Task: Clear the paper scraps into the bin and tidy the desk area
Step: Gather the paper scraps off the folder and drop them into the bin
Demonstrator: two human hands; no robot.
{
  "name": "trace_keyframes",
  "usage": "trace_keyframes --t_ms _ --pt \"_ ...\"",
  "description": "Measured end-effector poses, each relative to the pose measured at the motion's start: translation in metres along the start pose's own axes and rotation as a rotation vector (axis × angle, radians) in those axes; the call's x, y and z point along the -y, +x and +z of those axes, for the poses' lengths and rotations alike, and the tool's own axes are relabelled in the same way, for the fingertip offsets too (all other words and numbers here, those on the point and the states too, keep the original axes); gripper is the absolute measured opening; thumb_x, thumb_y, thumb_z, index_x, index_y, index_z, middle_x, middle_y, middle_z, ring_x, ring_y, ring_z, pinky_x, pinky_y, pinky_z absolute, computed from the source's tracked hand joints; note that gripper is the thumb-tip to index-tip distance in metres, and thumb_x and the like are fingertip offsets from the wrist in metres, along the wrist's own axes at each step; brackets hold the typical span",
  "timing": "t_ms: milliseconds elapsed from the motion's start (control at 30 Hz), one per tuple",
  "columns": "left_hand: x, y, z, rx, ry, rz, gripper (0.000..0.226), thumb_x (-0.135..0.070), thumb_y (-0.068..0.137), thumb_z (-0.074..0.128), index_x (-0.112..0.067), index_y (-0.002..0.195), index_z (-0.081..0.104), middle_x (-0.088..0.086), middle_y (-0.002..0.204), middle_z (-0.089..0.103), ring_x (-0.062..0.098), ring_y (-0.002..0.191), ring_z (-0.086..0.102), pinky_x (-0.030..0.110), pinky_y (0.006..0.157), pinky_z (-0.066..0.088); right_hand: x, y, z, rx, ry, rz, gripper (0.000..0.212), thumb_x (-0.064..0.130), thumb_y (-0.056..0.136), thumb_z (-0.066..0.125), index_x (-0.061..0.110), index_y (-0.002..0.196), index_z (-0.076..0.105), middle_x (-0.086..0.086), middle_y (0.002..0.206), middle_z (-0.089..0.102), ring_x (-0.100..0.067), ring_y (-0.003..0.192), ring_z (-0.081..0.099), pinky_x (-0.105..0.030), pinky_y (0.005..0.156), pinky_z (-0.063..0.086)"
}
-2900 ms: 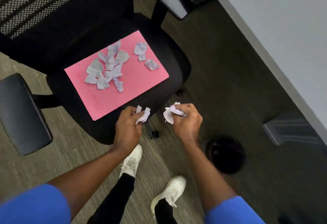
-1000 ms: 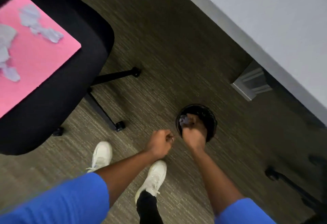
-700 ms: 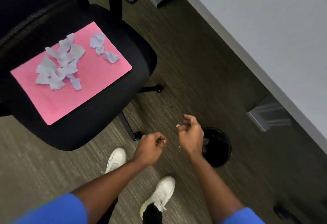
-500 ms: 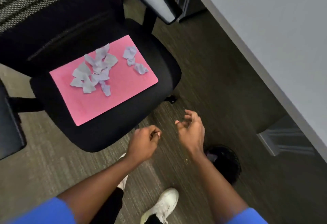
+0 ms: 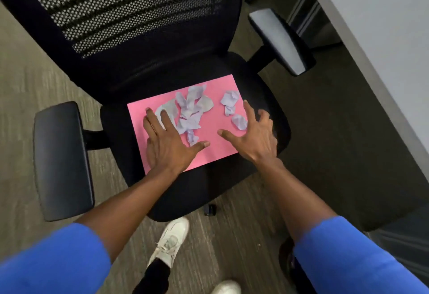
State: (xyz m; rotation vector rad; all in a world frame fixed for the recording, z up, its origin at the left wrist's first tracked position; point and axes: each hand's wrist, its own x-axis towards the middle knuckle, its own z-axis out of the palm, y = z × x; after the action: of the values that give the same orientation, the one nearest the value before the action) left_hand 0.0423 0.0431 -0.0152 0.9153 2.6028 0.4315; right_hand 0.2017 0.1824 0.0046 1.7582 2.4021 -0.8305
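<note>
Fingers: your left hand (image 5: 170, 144) and right hand (image 5: 253, 139) both spread, holding nothing
Scraps: pale paper scraps (image 5: 190, 111) on pink sheet (image 5: 210, 141), black chair (image 5: 192, 191) seat
Writing: none legible
Room: grey-brown carpet (image 5: 23, 84), grey desk (image 5: 383, 26) at right

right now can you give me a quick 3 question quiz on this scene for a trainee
1. True or false: the pale paper scraps lie on a pink sheet on the chair seat.
2. Which hand covers part of the bigger scrap pile? A) left hand B) right hand
3. Fill in: both hands are spread ____ above the sheet, holding nothing.

Key
1. True.
2. A. The left hand overlaps the larger cluster; the right hand is beside the three smaller scraps.
3. Open.
</note>
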Motion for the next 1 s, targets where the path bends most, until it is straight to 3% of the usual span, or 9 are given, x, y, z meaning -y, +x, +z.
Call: trace_keyframes --t_ms 200,300,400,500,567,767,833,933,1000 --pt "-0.001 0.025 0.015 0.068 -0.012 0.035 0.147 -0.089 0.064 0.076 -0.029 0.171 -0.005 0.017 0.18 -0.01 0.047 0.166 0.001 0.062 0.126 0.03 0.033 0.053 0.013 0.005 -0.144 -0.107 0.116 0.096 0.071 0.06 0.05 0.165 0.01 -0.007 0.176 0.015 -0.038 0.158 0.025 -0.061 0.102 0.053" --pt "0.006 0.028 0.022 0.053 0.018 0.058 0.13 -0.079 0.07 0.08 -0.029 0.169 0.013 0.017 0.178 0.005 0.046 0.159 0.016 0.059 0.118 0.04 0.045 0.064 0.024 0.025 -0.209 -0.16 0.118 0.1 0.068 0.056 0.05 0.165 0.012 -0.007 0.176 0.017 -0.038 0.154 0.029 -0.059 0.097 0.055" --pt "0.014 0.025 0.026 -0.007 0.035 0.097 0.098 -0.067 0.082 0.077 -0.027 0.161 0.035 0.014 0.172 0.022 0.041 0.149 0.029 0.054 0.106 0.05 0.056 0.068 0.038 0.036 -0.25 -0.201 0.12 0.101 0.066 0.055 0.047 0.165 0.016 -0.006 0.175 0.019 -0.041 0.154 0.028 -0.063 0.098 0.054" --pt "0.022 0.024 0.027 -0.024 0.059 0.146 0.068 -0.051 0.099 0.069 -0.024 0.158 0.049 0.014 0.168 0.029 0.039 0.143 0.034 0.05 0.107 0.052 0.065 0.066 0.053 0.004 -0.305 -0.249 0.11 0.098 0.068 0.057 0.041 0.159 0.032 -0.009 0.165 0.031 -0.04 0.143 0.038 -0.054 0.084 0.056" --pt "0.027 0.024 0.027 -0.047 0.059 0.177 0.052 -0.035 0.105 0.065 -0.02 0.154 0.056 0.015 0.165 0.035 0.039 0.137 0.039 0.049 0.104 0.055 0.068 0.063 0.06 -0.025 -0.324 -0.276 0.093 0.089 0.075 0.063 0.036 0.149 0.044 -0.009 0.154 0.038 -0.036 0.133 0.043 -0.046 0.073 0.049" --pt "0.041 0.026 0.026 -0.139 -0.004 0.236 0.03 -0.001 0.102 0.065 -0.008 0.128 0.078 0.018 0.141 0.058 0.04 0.118 0.056 0.047 0.09 0.059 0.059 0.048 0.068 -0.102 -0.217 -0.431 0.037 0.043 0.098 0.071 0.02 0.126 0.065 -0.01 0.13 0.052 -0.031 0.107 0.054 -0.038 0.067 0.05" --pt "0.043 0.027 0.027 -0.161 -0.04 0.246 0.029 0.006 0.098 0.064 -0.004 0.12 0.081 0.02 0.133 0.062 0.042 0.113 0.059 0.049 0.088 0.059 0.054 0.042 0.068 -0.115 -0.166 -0.453 0.03 0.032 0.098 0.075 0.014 0.122 0.07 -0.012 0.123 0.057 -0.032 0.1 0.057 -0.036 0.067 0.045" --pt "0.045 0.026 0.027 -0.164 -0.119 0.228 0.027 0.011 0.096 0.064 0.003 0.116 0.08 0.021 0.119 0.066 0.041 0.106 0.061 0.051 0.083 0.058 0.048 0.039 0.066 -0.122 -0.052 -0.403 0.026 0.021 0.094 0.079 0.008 0.117 0.076 -0.013 0.109 0.063 -0.034 0.089 0.061 -0.039 0.068 0.051" --pt "0.047 0.023 0.027 -0.181 -0.166 0.209 0.025 0.01 0.097 0.064 0.005 0.115 0.08 0.02 0.11 0.068 0.04 0.102 0.062 0.047 0.085 0.057 0.041 0.036 0.064 -0.128 0.019 -0.36 0.019 0.013 0.091 0.079 0.005 0.109 0.078 -0.012 0.098 0.062 -0.034 0.081 0.061 -0.032 0.064 0.043"
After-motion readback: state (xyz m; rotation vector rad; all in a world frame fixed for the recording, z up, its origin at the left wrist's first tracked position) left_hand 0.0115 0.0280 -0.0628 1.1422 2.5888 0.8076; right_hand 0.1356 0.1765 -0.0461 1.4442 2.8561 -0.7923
